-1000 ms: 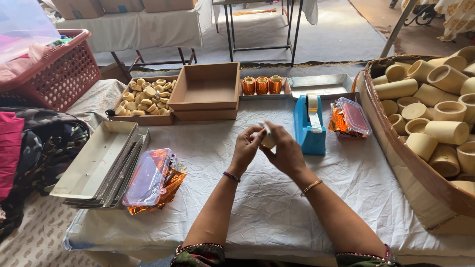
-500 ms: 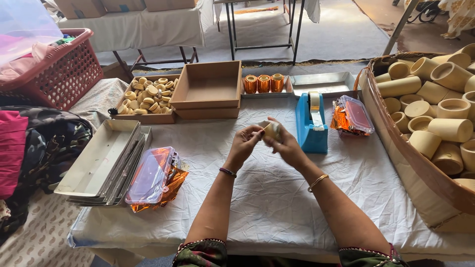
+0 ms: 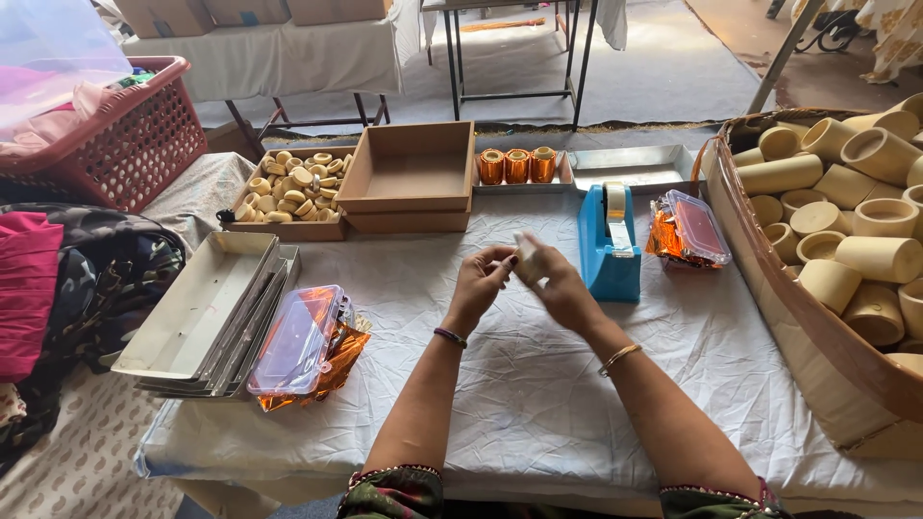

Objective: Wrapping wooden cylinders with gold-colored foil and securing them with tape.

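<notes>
My left hand [image 3: 478,284] and my right hand [image 3: 558,286] meet above the white cloth [image 3: 538,384] in the middle of the table. Between their fingers they hold a small pale round piece [image 3: 527,252]; motion blur hides its detail. Just to the right of my hands stands a blue tape dispenser [image 3: 608,245]. Behind them sits an empty brown cardboard box [image 3: 409,178], and next to it three shiny orange-wrapped rolls [image 3: 517,165].
A cardboard tray of small pale rings [image 3: 288,187] sits at the back left. Stacked metal trays [image 3: 207,312] and a clear box of orange foil [image 3: 303,341] lie at the left. A large basket of pale tubes [image 3: 846,231] fills the right, a red basket [image 3: 115,135] the far left.
Both hands have shifted slightly and turned the small piece between the fingers; the right hand now blurs over it. Nothing else on the table has moved.
</notes>
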